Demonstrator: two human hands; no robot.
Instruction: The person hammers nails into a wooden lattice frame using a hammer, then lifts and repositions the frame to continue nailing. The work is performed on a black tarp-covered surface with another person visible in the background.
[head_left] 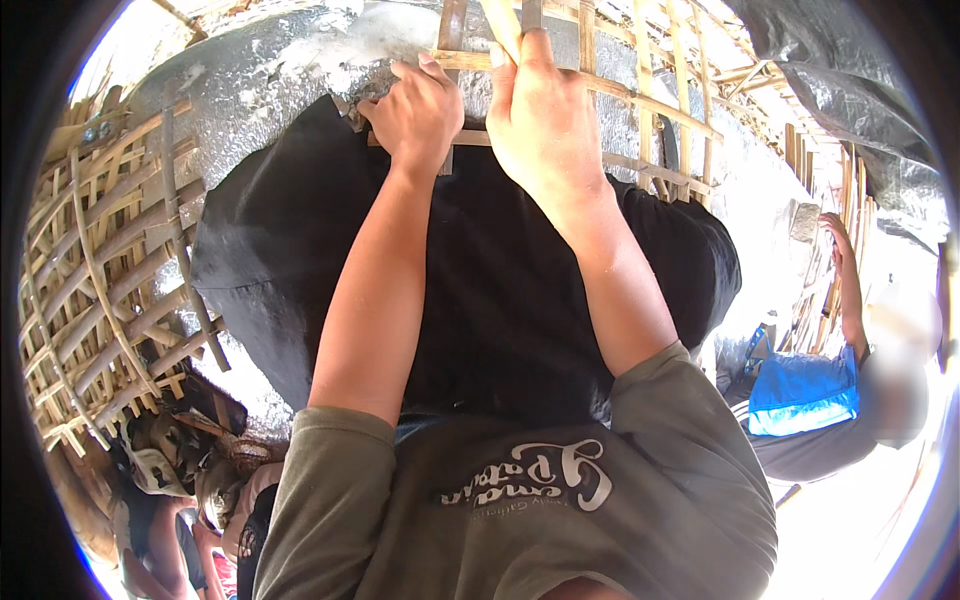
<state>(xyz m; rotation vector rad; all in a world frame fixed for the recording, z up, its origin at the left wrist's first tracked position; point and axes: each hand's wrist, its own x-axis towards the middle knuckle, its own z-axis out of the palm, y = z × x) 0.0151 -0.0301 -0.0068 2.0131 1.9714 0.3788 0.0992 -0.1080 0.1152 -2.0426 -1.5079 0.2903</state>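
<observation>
A bamboo lattice (640, 100) of crossed flat strips lies in front of me, its near part over my black-clothed lap. My right hand (548, 130) is closed around a pale bamboo strip (502, 28), the thumb along its left side. A darker upright strip (532, 15) rises just behind the index finger. Left of it, my left hand (422, 118) bends its fingers over the lattice's left edge, thumb against the end of a crosswise strip (465, 61). The undersides of both hands are hidden.
Another woven bamboo panel (90, 260) stands at the left. Grey, worn sheeting (270, 90) spreads beyond my knees. A second person (850, 300) is at the right beside a blue cloth (805, 390), one arm raised. Someone's limbs (170, 540) show at lower left. Dark plastic sheeting (850, 80) hangs upper right.
</observation>
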